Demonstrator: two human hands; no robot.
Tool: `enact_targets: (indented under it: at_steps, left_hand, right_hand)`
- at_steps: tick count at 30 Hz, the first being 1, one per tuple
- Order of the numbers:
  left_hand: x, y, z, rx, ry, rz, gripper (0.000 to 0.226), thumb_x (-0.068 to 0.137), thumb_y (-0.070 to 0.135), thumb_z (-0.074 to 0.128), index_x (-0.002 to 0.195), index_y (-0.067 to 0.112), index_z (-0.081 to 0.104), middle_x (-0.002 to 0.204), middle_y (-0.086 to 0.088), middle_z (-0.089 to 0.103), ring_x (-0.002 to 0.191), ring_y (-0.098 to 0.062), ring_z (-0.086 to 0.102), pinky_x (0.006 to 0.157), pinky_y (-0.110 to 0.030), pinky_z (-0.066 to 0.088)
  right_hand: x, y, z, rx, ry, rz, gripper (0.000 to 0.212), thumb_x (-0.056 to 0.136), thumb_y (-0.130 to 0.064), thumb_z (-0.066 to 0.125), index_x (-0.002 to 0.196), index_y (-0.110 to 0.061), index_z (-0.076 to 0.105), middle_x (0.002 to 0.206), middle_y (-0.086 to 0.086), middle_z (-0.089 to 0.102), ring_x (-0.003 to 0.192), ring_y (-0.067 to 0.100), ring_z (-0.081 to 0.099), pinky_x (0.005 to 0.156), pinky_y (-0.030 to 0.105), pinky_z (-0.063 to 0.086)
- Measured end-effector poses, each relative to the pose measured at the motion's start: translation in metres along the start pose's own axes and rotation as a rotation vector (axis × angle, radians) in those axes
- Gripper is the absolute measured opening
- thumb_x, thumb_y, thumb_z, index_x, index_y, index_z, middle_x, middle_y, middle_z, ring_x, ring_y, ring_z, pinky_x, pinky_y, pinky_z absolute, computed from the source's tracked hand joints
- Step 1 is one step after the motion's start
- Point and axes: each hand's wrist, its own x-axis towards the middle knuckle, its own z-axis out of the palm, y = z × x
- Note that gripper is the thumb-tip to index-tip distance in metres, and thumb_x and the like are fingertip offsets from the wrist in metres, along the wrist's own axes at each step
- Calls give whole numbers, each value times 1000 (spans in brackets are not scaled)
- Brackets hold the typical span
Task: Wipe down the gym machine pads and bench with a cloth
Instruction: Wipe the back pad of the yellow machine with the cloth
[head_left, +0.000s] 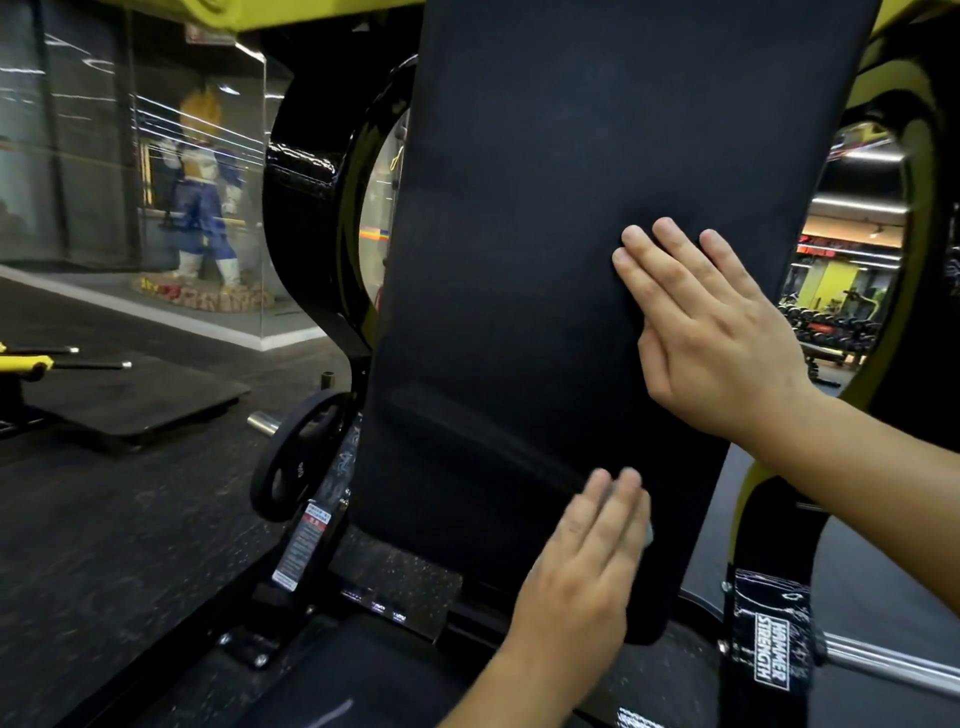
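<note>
Both hands pressing flat on the back pad (519, 260): R hand (717, 332) fingers straight, bracing mid-pad; L hand (587, 561) lower down, fingers together. Cloth (648, 535) barely peeking under L fingers, can't confirm. Suggest overlapping strokes w/ even pressure, incl. edges.
</note>
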Motion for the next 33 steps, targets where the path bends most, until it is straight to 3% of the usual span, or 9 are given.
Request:
enact_targets:
  at_steps: [5, 9, 12, 15, 17, 20, 22, 28, 33]
  left_hand:
    - [0, -40, -28, 141, -149, 334, 47, 109, 6, 33, 156, 6, 38, 167, -10, 28, 156, -28, 21, 121, -40, 34]
    - [-6, -92, -61, 226, -185, 349, 49, 106, 1, 32, 154, 3, 40, 166, -12, 29, 155, -30, 24, 120, -44, 35]
    - [-8, -130, -81, 220, -113, 179, 58, 97, -11, 30, 153, -2, 39, 164, -16, 31, 154, -33, 26, 120, -49, 34]
    - [-8, -150, -91, 154, 45, -198, 66, 92, -21, 44, 155, -2, 36, 166, -14, 27, 156, -29, 22, 125, -42, 26]
    - [-2, -139, -84, 76, 153, -465, 66, 98, -16, 45, 159, 4, 29, 170, -6, 18, 158, -19, 11, 128, -30, 15]
    - [13, -96, -57, -43, 298, -657, 60, 104, -7, 38, 161, 8, 24, 171, 1, 13, 159, -14, 3, 129, -37, 13]
    - [18, -61, -36, -76, 322, -576, 59, 102, -9, 39, 159, 3, 28, 170, -6, 19, 159, -21, 8, 128, -42, 18]
    - [18, 14, 7, -86, 157, -322, 60, 99, -7, 47, 157, 1, 31, 169, -10, 21, 158, -30, 12, 121, -48, 34]
    - [9, 21, 11, 56, -48, 144, 52, 105, -1, 27, 155, 3, 38, 167, -10, 26, 156, -30, 19, 120, -43, 36]
  right_hand:
    - [0, 1, 0, -1, 1, -2, 58, 100, -19, 36, 157, -7, 35, 165, 10, 29, 155, 27, 21, 124, 53, 22]
    - [0, 0, 0, 3, 3, -1, 58, 100, -20, 35, 157, -6, 35, 165, 10, 30, 155, 28, 22, 124, 52, 21]
    - [0, -1, 0, 5, -7, 6, 59, 100, -20, 36, 157, -6, 34, 165, 10, 29, 155, 28, 21, 125, 52, 19]
    - [1, -1, 0, -4, -7, 7, 58, 100, -20, 35, 157, -7, 34, 165, 10, 29, 155, 27, 21, 125, 51, 18]
    - [0, -1, 0, -10, -8, 7, 58, 101, -20, 36, 157, -7, 34, 165, 10, 29, 155, 27, 20, 125, 51, 18]
    - [-1, 0, 1, -11, -3, 9, 58, 101, -20, 37, 157, -7, 34, 165, 10, 29, 155, 27, 20, 125, 51, 18]
    - [-1, 0, 2, -9, 5, 14, 58, 101, -20, 37, 157, -7, 34, 165, 9, 30, 155, 27, 21, 126, 51, 18]
    - [-2, -1, 1, -12, -10, 14, 58, 100, -19, 37, 157, -7, 34, 165, 9, 29, 155, 27, 20, 126, 49, 16]
    - [-3, -2, -3, 5, -39, 21, 58, 101, -18, 38, 158, -8, 33, 166, 9, 28, 156, 26, 18, 126, 48, 16]
